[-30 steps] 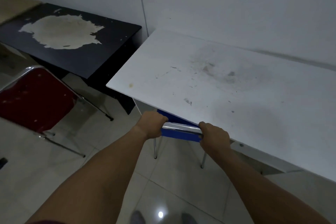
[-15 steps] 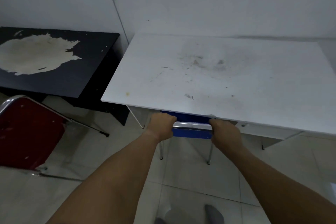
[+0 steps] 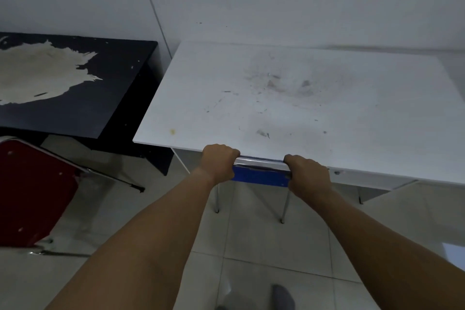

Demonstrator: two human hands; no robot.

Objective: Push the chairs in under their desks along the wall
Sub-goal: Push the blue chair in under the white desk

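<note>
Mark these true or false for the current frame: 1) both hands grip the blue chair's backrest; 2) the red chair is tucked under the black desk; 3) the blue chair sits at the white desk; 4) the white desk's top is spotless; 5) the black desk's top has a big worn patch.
1) True: the left hand and right hand clasp the top rail of the blue chair.
2) False: the red chair stands out on the floor, in front of the black desk.
3) True: its backrest is at the front edge of the white desk.
4) False: it has smudges and scuffs.
5) True.
</note>
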